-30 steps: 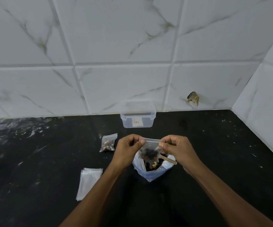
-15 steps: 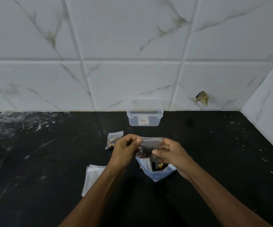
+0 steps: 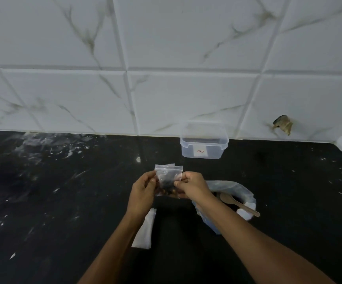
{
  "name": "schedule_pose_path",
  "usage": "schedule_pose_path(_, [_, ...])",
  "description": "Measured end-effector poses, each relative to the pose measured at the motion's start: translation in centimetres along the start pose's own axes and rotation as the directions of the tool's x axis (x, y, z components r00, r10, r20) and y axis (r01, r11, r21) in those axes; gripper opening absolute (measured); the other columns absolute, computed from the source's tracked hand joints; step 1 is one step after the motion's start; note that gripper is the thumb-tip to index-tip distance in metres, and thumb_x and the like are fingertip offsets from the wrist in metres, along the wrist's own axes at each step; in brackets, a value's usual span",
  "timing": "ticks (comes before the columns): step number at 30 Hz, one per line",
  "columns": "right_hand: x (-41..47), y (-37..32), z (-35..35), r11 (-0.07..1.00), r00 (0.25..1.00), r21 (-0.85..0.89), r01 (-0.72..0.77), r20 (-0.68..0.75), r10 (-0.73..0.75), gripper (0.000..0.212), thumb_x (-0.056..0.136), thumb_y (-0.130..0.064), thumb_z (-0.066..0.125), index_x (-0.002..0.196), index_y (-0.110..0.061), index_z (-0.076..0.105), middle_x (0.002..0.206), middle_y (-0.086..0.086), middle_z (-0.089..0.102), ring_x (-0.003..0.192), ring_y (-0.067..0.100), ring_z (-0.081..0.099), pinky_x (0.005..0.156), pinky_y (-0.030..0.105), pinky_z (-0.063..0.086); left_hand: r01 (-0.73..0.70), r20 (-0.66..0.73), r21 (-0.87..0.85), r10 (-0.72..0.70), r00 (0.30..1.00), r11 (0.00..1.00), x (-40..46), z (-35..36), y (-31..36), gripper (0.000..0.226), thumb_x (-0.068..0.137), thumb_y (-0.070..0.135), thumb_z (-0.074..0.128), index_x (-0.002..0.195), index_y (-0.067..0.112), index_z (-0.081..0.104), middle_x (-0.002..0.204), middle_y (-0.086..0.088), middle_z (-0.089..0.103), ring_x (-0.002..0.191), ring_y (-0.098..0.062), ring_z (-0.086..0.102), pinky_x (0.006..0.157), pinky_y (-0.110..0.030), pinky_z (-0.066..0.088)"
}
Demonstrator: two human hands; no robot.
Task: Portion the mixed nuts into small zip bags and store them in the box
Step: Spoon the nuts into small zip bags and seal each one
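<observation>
**A home kitchen corner**

I'm looking at a kitchen: a black stone tabletop (image 3: 63,201) meets white marble-look wall tiles (image 3: 186,37) in a corner. A clear plastic food box (image 3: 204,149), a wooden spoon (image 3: 237,203) and small bags of nuts fit home food prep.

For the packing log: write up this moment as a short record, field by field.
setting: black countertop against a white marbled tile wall
left hand: pinches the left edge of the small zip bag
right hand: pinches the bag's right edge
small zip bag: held upright above the counter, nuts at its bottom; seal state unclear
box: clear, at the wall, lid on
bulk bag: open, right of the hands, wooden spoon resting in it
empty bags: flat stack under the left forearm
</observation>
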State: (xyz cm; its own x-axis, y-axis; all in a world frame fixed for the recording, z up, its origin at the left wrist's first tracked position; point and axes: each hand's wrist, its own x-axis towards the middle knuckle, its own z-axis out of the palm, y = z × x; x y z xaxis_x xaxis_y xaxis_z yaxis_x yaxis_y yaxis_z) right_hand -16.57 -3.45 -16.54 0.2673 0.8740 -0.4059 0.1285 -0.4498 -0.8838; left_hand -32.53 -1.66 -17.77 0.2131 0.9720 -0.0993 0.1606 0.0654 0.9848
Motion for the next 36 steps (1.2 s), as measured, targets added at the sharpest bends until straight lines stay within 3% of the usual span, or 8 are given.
schedule_pose_path(6, [5.9,2.2,5.4,0.990,0.983,-0.017,-0.141,-0.123,0.138,0.010,0.086,-0.009,0.066,0.082,-0.018,0.066,0.089,0.008,0.071,0.082,0.021,0.072,0.071,0.039,0.062,0.153,0.041,0.027,-0.154,0.987,0.988,3.2,-1.5,-1.9,0.039,0.094,-0.006,0.042,0.113,0.017,0.066,0.098,0.000,0.076,0.091,-0.014,0.073,0.073,-0.021,0.057])
schedule_pose_path(12, [8.6,4.7,6.2,0.977,0.960,-0.112,-0.182,-0.236,0.152,0.006,0.082,-0.018,0.071,0.078,-0.020,0.067,0.080,0.005,0.072,0.078,0.022,0.071,0.073,0.040,0.061,0.216,0.081,0.146,-0.230,0.970,0.965,4.1,-1.1,-3.0,0.032,0.093,0.007,0.050,0.110,0.026,0.068,0.097,0.003,0.076,0.093,-0.016,0.072,0.089,-0.042,0.058])
schedule_pose_path(15, [8.9,4.8,6.5,0.972,0.955,-0.137,-0.191,-0.255,0.151,0.006,0.083,-0.021,0.070,0.079,-0.021,0.066,0.081,0.004,0.071,0.078,0.021,0.071,0.073,0.039,0.061,0.224,0.086,0.238,-0.250,0.964,0.945,4.5,-1.1,-3.7,0.033,0.092,0.011,0.048,0.109,0.032,0.067,0.096,0.004,0.075,0.089,-0.018,0.072,0.086,-0.048,0.059])
schedule_pose_path(25, [7.9,4.4,6.0,0.956,0.953,-0.219,-0.196,-0.270,0.133,0.013,0.088,-0.028,0.066,0.094,-0.019,0.059,0.092,0.003,0.067,0.084,0.019,0.068,0.075,0.039,0.060,0.237,0.022,0.329,-0.258,0.966,0.914,4.3,-1.0,-2.0,0.016,0.095,0.015,0.050,0.104,0.017,0.062,0.095,-0.003,0.071,0.084,-0.019,0.069,0.074,-0.037,0.058])
schedule_pose_path(28, [5.9,4.2,5.6,0.952,0.958,-0.269,-0.149,-0.277,0.072,0.014,0.088,-0.028,0.065,0.094,-0.023,0.053,0.090,-0.001,0.062,0.086,0.019,0.065,0.077,0.040,0.059,0.255,-0.040,0.345,-0.257,0.965,0.903,3.1,-2.1,-1.5,0.021,0.097,0.008,0.048,0.112,0.018,0.059,0.101,0.005,0.064,0.076,-0.001,0.057,0.063,-0.013,0.042])
schedule_pose_path(30, [4.5,4.1,5.6,0.947,0.974,-0.295,-0.124,-0.219,0.060,0.011,0.088,-0.026,0.064,0.094,-0.021,0.056,0.087,-0.002,0.062,0.084,0.018,0.065,0.076,0.040,0.059,0.262,-0.071,0.380,-0.255,0.964,0.887,2.2,-3.2,-1.7,0.042,0.098,0.006,0.046,0.140,0.012,0.050,0.128,0.000,0.060,0.093,0.001,0.058,0.075,-0.009,0.040])
schedule_pose_path(32, [2.6,3.8,5.9,0.934,0.987,-0.331,-0.132,-0.129,0.093,0.006,0.091,-0.025,0.062,0.092,-0.021,0.058,0.086,-0.001,0.064,0.080,0.015,0.067,0.074,0.038,0.061,0.292,-0.081,0.399,-0.284,0.956,0.869,0.9,-4.0,-1.7,0.048,0.099,0.008,0.047,0.147,0.012,0.044,0.147,-0.007,0.050,0.123,-0.015,0.055,0.093,-0.022,0.042])
schedule_pose_path(36, [-0.7,4.1,7.2,0.899,0.983,-0.401,-0.176,-0.018,0.185,0.008,0.093,-0.026,0.061,0.097,-0.019,0.062,0.091,0.002,0.067,0.076,0.013,0.068,0.071,0.031,0.061,0.363,-0.115,0.423,-0.348,0.930,0.830,-1.5,-5.1,-2.4,0.048,0.098,0.013,0.050,0.146,0.012,0.045,0.149,-0.008,0.048,0.134,-0.022,0.048,0.106,-0.036,0.040])
